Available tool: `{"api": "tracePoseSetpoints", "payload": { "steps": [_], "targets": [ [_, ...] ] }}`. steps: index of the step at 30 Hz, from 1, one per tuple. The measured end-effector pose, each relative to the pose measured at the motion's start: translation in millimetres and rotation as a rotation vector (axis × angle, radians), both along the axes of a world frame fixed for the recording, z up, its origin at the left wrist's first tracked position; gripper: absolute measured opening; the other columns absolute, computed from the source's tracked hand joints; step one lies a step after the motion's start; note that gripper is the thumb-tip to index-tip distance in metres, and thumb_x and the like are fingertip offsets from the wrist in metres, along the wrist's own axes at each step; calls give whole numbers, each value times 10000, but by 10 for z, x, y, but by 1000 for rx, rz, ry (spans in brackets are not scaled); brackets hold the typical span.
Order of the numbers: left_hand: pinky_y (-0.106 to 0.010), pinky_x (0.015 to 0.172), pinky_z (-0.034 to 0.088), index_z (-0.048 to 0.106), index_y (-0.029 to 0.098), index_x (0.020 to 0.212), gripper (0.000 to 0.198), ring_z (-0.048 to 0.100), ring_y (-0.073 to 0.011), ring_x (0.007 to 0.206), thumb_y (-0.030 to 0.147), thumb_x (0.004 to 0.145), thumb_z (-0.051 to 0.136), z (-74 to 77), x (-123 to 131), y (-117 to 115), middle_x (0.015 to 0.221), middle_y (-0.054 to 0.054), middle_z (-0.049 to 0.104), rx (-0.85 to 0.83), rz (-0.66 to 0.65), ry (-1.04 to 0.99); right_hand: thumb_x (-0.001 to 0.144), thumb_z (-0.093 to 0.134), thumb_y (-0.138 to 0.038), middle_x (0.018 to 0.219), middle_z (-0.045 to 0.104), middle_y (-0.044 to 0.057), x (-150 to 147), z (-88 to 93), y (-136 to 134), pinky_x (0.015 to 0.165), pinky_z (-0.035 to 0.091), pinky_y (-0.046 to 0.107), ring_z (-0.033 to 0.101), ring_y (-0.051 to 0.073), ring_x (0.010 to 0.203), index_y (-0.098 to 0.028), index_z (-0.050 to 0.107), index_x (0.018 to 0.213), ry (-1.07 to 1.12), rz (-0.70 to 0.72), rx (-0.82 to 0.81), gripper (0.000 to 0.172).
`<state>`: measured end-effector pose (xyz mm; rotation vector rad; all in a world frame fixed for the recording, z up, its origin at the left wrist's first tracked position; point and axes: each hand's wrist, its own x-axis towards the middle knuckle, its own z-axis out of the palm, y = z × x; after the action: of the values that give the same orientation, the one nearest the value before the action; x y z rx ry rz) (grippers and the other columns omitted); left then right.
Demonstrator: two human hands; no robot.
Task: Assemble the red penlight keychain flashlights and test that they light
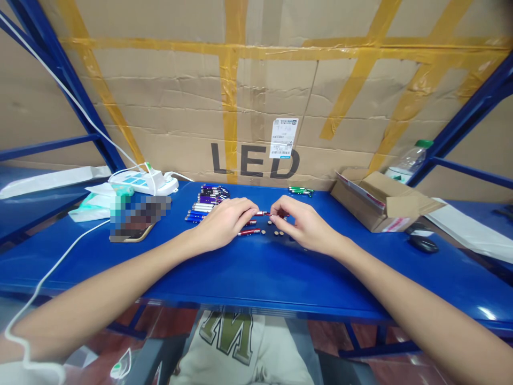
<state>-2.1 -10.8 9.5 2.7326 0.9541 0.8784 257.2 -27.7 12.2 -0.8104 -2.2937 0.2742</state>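
Nearest us, beige clothing with a large green letter (228, 334) shows below the edge of the blue tabletop (256, 283). Above the tabletop, our two hands meet over a slim red tube (262, 213): the left hand (224, 224) pinches its left end between thumb and fingers, and the right hand (306, 224) has thumb and forefinger closed at its other end, where the fingers hide the detail. Just beneath the hands we see small round discs (276, 233) scattered, and another red tube (249, 232) lying beside them. To the right sits a black mouse (424, 244); to the left, a partly blurred object with a pale edge (138, 232). Beyond the left hand we have a row of blue, silver, purple and dark tubes (202, 206), and farther back a few green tubes (300, 190). An open cardboard box (401, 208) stands at right, a white power strip (166, 184) at left. Behind everything rises taped cardboard marked "LED" (256, 107).
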Motion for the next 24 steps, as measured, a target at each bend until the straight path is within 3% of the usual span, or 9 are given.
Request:
{"api": "tracePoseSetpoints", "payload": {
  "steps": [9,24],
  "targets": [
    [-312,798,482,689,238,1232,242,704,-204,897,402,1118,551,3,9,-72,1032,-21,779,-72,-22,-17,1079,554,-236,993,657,50,1,-10,-27,806,491,335,602,198,882,-232,584,1029,-55,51,49,58],
    [-372,897,521,735,216,1218,279,732,-224,975,389,1127,535,-25,-10,-51,1083,-60,799,106,-89,-48,1112,528,-302,970,665,58,-37,-2,-58,793,504,357,610,214,866,-244,574,1018,-12,21,94,119]
  ]
}}
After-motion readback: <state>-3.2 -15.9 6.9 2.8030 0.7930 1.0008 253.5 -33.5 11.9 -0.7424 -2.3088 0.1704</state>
